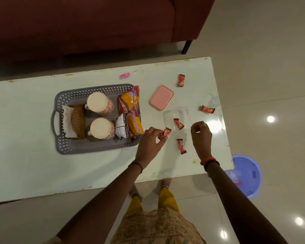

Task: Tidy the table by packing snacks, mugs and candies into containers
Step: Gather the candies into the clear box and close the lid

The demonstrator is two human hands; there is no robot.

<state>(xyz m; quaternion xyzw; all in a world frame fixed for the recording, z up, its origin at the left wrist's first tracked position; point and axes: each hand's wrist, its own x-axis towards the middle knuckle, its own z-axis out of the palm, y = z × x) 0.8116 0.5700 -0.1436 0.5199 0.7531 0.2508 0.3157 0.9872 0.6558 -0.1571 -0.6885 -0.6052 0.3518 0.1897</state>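
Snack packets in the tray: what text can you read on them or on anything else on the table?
"ALOO BHUJIA", partly cut off, on the upper orange snack packet in the grey tray.
Lower orange snack packet: lettering mostly hidden, unreadable.
White-and-black packet: print too small.
Red candies, e.g.: too blurred.
Mugs: pattern only.

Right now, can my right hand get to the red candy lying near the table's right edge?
Probably yes. The right hand looks empty, and bare table lies between it and that red candy; nothing blocks the way.
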